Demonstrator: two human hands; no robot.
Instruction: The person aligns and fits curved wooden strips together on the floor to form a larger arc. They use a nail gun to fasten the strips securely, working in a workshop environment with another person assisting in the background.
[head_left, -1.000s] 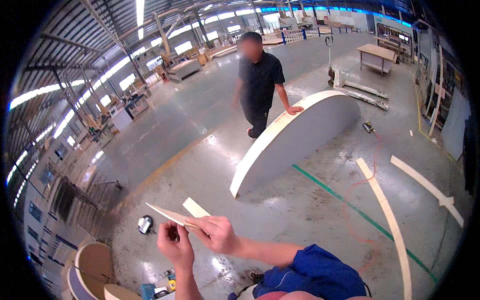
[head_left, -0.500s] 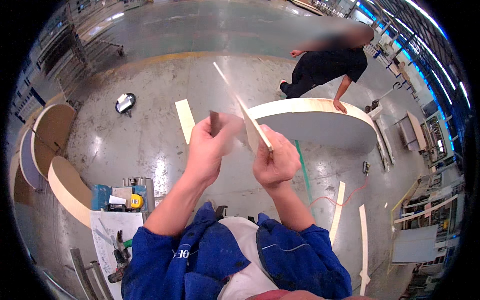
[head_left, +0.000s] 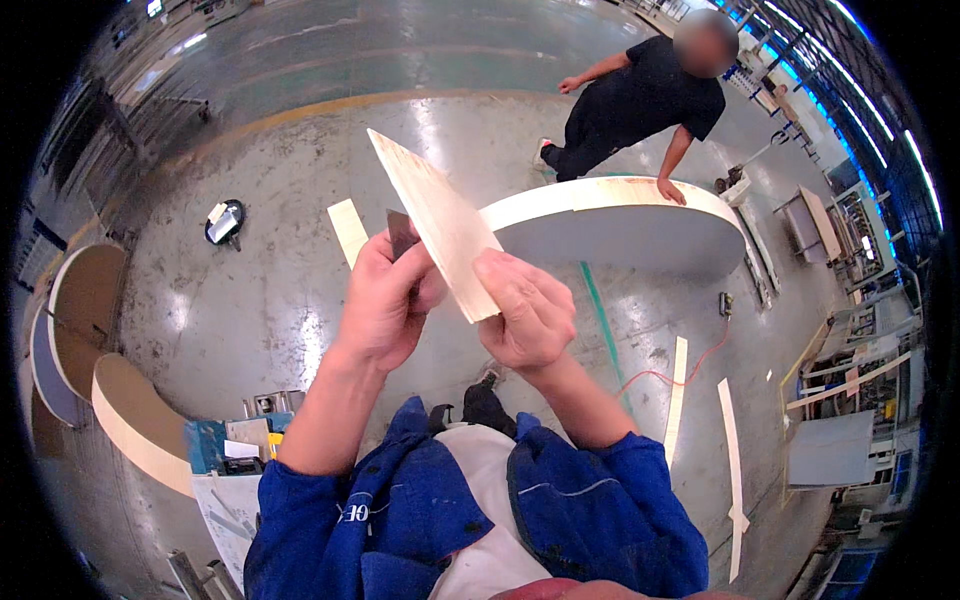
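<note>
A thin pale wooden strip [head_left: 440, 220] with a slanted far end is pinched near its lower end by my right hand [head_left: 530, 312]. It rises up and to the left, its broad grained face toward me. My left hand [head_left: 378, 305] is closed around a dark, flat metal-looking piece [head_left: 402, 232], perhaps a blade or scraper. That piece lies close beside the strip's left edge; whether the two touch I cannot tell. The left fingertips are partly hidden behind the strip.
Beyond my right hand stands a curved panel [head_left: 620, 235] with a pale wooden edge; a person in black [head_left: 640, 110] rests a hand on it. More curved panels [head_left: 140, 420] stand at left, near a tool-laden table [head_left: 225, 515]. Wooden strips [head_left: 677, 400] and a red cord [head_left: 705, 365] lie on the floor.
My right hand has turned the strip from nearly edge-on to show its broad face. My left hand, blurred before, is now steady and slightly farther left. The person in black has straightened somewhat.
</note>
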